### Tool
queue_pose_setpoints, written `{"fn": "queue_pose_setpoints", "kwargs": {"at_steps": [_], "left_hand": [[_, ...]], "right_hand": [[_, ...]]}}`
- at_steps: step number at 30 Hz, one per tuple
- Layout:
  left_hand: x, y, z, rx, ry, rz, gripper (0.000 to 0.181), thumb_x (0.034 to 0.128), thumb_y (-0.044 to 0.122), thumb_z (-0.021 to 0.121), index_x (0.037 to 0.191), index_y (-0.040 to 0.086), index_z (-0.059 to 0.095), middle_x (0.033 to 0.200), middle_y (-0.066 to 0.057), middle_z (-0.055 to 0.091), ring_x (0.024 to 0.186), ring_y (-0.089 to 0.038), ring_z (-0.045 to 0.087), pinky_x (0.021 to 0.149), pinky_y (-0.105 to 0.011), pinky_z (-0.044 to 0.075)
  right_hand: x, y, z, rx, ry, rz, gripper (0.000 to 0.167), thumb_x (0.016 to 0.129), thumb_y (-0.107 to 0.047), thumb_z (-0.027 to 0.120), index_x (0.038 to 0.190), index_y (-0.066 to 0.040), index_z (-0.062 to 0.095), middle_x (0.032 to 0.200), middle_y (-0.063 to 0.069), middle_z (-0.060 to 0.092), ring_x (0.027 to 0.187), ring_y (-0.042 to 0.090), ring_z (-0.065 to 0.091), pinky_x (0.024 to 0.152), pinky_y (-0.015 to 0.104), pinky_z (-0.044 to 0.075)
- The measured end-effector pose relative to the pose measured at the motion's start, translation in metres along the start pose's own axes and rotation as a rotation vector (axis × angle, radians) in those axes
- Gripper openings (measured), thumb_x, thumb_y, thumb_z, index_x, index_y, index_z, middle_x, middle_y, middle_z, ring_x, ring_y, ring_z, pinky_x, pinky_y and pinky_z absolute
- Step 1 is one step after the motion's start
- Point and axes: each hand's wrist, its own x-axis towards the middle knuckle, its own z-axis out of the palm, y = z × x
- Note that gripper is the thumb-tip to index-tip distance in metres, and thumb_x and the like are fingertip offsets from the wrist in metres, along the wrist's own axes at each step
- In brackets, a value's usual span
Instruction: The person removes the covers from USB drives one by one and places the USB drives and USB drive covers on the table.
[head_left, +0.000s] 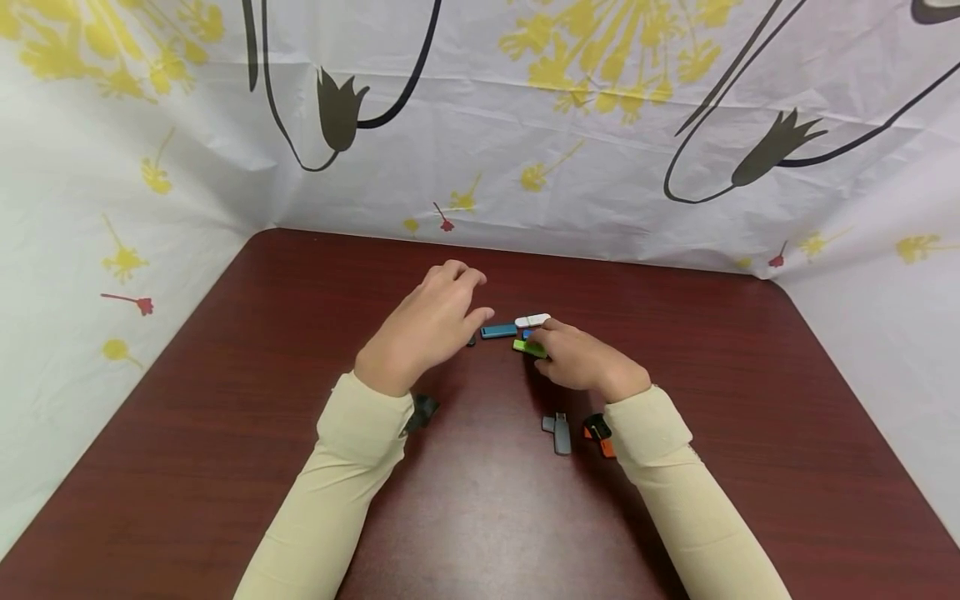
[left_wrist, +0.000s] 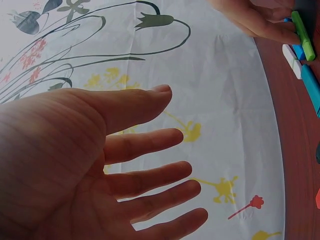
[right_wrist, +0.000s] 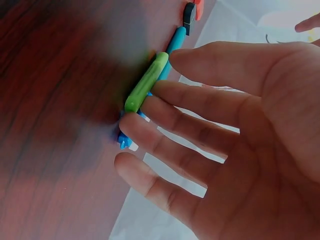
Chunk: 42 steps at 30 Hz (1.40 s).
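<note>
My right hand [head_left: 581, 357] reaches over a lime-green USB stick [head_left: 528, 347]. In the right wrist view its fingers are extended, with the thumb and fingertips beside the green stick [right_wrist: 146, 82]; whether they touch it is hard to tell. A blue stick [head_left: 527, 335] lies partly hidden just behind the green one. Beyond them are a white stick [head_left: 532, 320] and a teal stick [head_left: 498, 332]. My left hand [head_left: 427, 321] hovers left of this row, fingers spread and holding nothing, as the left wrist view confirms. A dark stick [head_left: 471, 340] peeks out beside its thumb.
Nearer me lie a grey USB stick [head_left: 562, 434] with a small grey piece beside it, and black [head_left: 597, 427] and orange [head_left: 607, 448] pieces partly under the right sleeve. A dark object [head_left: 422, 412] shows by the left sleeve. Patterned cloth [head_left: 480, 150] surrounds the table [head_left: 465, 500].
</note>
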Motion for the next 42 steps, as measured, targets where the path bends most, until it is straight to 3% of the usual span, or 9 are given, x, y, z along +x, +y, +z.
{"fn": "queue_pose_setpoints", "kwargs": {"at_steps": [7,16,22,29,33,42], "left_hand": [[-0.001,0.0,0.0,-0.002,-0.001,-0.003,0.048,0.1124,0.033,0.06,0.154,0.01,0.054,0.16,-0.011,0.047,0.15,-0.031,0.043,0.116,-0.047,0.051],[0.0,0.0,0.0,-0.003,-0.006,-0.005,0.049,0.1127,0.033,0.06,0.155,0.009,0.054,0.161,-0.01,0.047,0.151,-0.03,0.042,0.116,-0.046,0.051],[-0.001,0.0,-0.001,-0.005,-0.009,-0.008,0.049,0.1126,0.033,0.06,0.155,0.009,0.054,0.161,-0.011,0.046,0.151,-0.03,0.042,0.116,-0.046,0.051],[-0.001,0.0,0.0,-0.002,-0.006,-0.009,0.049,0.1128,0.034,0.059,0.155,0.01,0.054,0.161,-0.01,0.046,0.151,-0.03,0.042,0.117,-0.046,0.05],[-0.001,0.001,0.0,-0.005,-0.005,-0.006,0.049,0.1127,0.034,0.059,0.155,0.01,0.054,0.162,-0.01,0.046,0.151,-0.03,0.043,0.117,-0.046,0.05],[0.0,0.003,0.002,-0.011,-0.018,0.017,0.05,0.1118,0.034,0.062,0.155,0.01,0.053,0.16,-0.01,0.048,0.148,-0.03,0.045,0.117,-0.047,0.05]], "right_hand": [[0.001,0.0,0.002,0.015,-0.019,-0.018,0.027,0.105,-0.006,0.065,0.131,-0.001,0.071,0.141,0.021,0.062,0.118,0.032,0.066,0.101,0.051,0.057],[0.003,-0.001,0.002,-0.043,-0.042,-0.017,0.017,0.096,0.001,0.075,0.111,-0.006,0.072,0.117,0.012,0.065,0.1,0.024,0.063,0.091,0.044,0.056],[0.002,-0.001,0.003,-0.043,-0.077,-0.004,0.008,0.099,-0.002,0.076,0.105,-0.006,0.072,0.108,0.009,0.066,0.095,0.021,0.062,0.085,0.04,0.057],[-0.002,-0.001,-0.003,0.007,-0.095,0.014,0.004,0.101,-0.006,0.073,0.103,-0.003,0.072,0.094,0.005,0.066,0.076,0.015,0.057,0.071,0.031,0.05],[-0.007,0.0,-0.01,0.045,-0.038,0.006,0.004,0.102,-0.006,0.072,0.103,-0.002,0.072,0.091,0.005,0.065,0.072,0.015,0.056,0.068,0.03,0.048],[-0.02,-0.003,-0.025,0.038,0.223,-0.094,0.013,0.094,-0.001,0.077,0.105,-0.002,0.072,0.1,0.008,0.07,0.084,0.019,0.064,0.078,0.039,0.058]]}}
